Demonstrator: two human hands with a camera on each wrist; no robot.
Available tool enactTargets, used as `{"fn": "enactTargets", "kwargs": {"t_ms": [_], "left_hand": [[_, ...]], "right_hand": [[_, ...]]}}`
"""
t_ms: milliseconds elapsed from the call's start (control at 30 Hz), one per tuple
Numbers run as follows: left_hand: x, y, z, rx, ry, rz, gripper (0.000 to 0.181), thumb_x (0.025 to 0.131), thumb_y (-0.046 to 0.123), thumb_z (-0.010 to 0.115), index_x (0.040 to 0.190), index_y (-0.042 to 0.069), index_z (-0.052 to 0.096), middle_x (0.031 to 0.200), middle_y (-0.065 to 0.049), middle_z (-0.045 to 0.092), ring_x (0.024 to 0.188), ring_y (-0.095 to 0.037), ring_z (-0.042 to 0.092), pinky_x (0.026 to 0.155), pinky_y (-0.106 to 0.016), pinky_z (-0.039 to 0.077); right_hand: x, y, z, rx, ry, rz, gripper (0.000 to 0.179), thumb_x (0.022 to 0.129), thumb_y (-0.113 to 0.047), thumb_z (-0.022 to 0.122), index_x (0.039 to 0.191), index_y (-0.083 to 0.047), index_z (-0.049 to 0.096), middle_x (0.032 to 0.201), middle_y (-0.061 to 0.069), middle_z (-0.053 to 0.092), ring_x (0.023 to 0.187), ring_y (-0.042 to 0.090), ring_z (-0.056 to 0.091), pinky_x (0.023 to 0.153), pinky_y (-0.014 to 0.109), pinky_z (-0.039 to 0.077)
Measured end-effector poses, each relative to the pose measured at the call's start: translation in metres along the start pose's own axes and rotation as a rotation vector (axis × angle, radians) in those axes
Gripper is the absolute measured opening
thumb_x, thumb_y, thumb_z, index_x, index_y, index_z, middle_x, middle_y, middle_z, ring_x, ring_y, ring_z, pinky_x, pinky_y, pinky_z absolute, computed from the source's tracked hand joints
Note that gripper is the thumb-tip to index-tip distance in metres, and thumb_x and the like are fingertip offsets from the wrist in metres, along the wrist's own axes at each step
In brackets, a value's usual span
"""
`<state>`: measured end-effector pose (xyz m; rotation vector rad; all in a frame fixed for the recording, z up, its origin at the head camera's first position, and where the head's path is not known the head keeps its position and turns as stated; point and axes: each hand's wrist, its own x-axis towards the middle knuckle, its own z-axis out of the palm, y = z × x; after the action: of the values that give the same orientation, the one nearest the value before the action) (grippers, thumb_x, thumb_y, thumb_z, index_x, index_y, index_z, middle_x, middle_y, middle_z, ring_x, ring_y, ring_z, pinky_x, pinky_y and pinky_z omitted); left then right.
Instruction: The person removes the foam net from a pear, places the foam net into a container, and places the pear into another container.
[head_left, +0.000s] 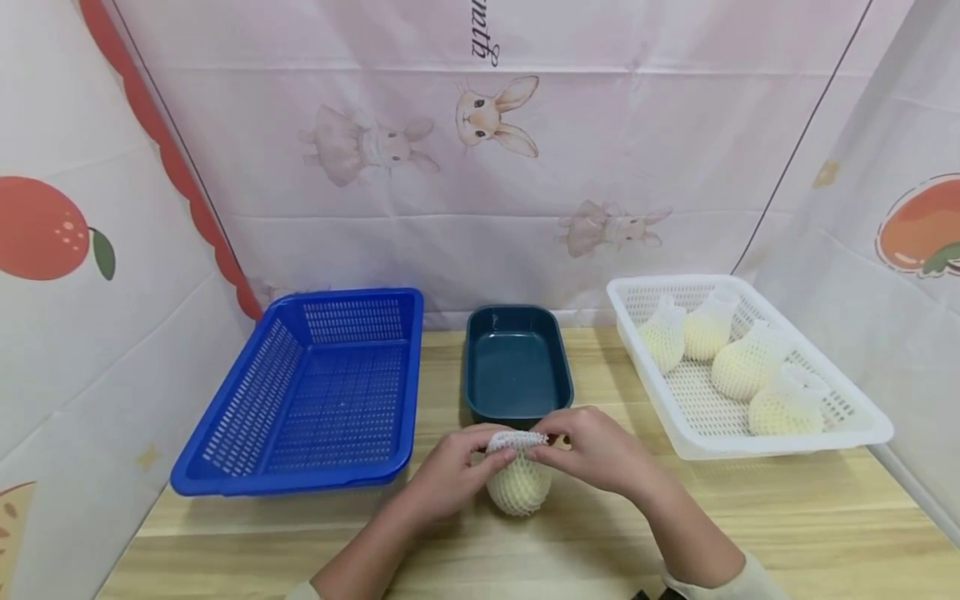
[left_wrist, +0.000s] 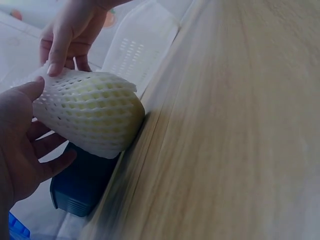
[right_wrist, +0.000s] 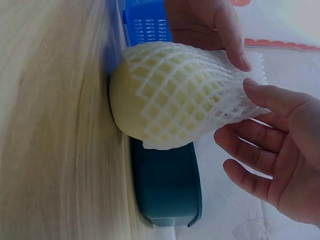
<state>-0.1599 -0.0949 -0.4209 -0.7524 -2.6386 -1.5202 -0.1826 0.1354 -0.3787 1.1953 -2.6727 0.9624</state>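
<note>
Both hands are on it now, right in front of the person: one pale yellow round fruit point(right_wrist: 120, 100) in a white foam net point(right_wrist: 175, 90), sitting on the worktop point(head_left: 600, 550) just short of the dark green tray point(head_left: 517, 367). The left hand point(head_left: 455, 471) pinches the loose end of the net between thumb and fingers, and the right hand point(head_left: 596, 446) has the opposite side of that same collar, thumb in front and fingers behind. Gripping both sides probably keeps the pull even and the net from twisting, while the worktop seems to take the fruit's weight, leaving the fingertips only the light mesh to manage. Look down low: the net's edge stops short and the fruit's base is bare, in contact with the wood as far as the wrist views show. Out to the right, the white basket point(head_left: 780, 447) carries four more netted fruits point(head_left: 738, 368), their gathered ends mostly tipped up or back; over on the left stands the blue basket point(head_left: 352, 400). With the containers spread around the middle, both arms get room to work, and each one looks within easy reach.
</note>
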Motion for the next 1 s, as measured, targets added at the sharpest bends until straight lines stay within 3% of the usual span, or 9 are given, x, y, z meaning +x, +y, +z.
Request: {"fn": "enactTargets", "kwargs": {"t_ms": [367,533,733,1000], "left_hand": [[0.006,0.006,0.004,-0.01,0.031,-0.011,0.031,0.096,0.047,0.058,0.114,0.025,0.072,0.118,0.009,0.068,0.11,-0.009,0.063,0.092,-0.027,0.053],[0.007,0.01,0.005,-0.035,0.106,0.001,0.029,0.096,0.045,0.06,0.109,0.023,0.074,0.115,0.008,0.069,0.108,-0.009,0.064,0.088,-0.025,0.054],[0.008,0.014,0.006,-0.078,0.21,0.016,0.028,0.094,0.044,0.062,0.104,0.021,0.075,0.11,0.008,0.07,0.105,-0.01,0.065,0.084,-0.024,0.056],[0.01,0.017,0.007,-0.122,0.256,0.012,0.028,0.096,0.042,0.06,0.101,0.02,0.076,0.122,0.012,0.061,0.118,-0.01,0.055,0.096,-0.029,0.052]], "right_hand": [[0.003,-0.005,0.003,-0.025,0.075,-0.023,0.01,0.09,-0.029,0.072,0.092,-0.019,0.075,0.083,-0.013,0.069,0.075,-0.001,0.06,0.066,0.025,0.054],[0.002,-0.006,0.003,0.022,0.106,-0.007,0.01,0.09,-0.026,0.073,0.096,-0.019,0.075,0.09,-0.01,0.072,0.079,0.002,0.062,0.069,0.031,0.057],[0.003,-0.004,0.005,0.065,0.098,0.038,0.017,0.088,-0.032,0.074,0.098,-0.019,0.074,0.094,-0.008,0.073,0.084,0.004,0.063,0.069,0.028,0.056],[0.006,-0.004,0.012,0.139,0.073,0.11,0.033,0.084,-0.042,0.076,0.103,-0.016,0.07,0.094,-0.007,0.07,0.08,0.005,0.063,0.068,0.028,0.056]]}}
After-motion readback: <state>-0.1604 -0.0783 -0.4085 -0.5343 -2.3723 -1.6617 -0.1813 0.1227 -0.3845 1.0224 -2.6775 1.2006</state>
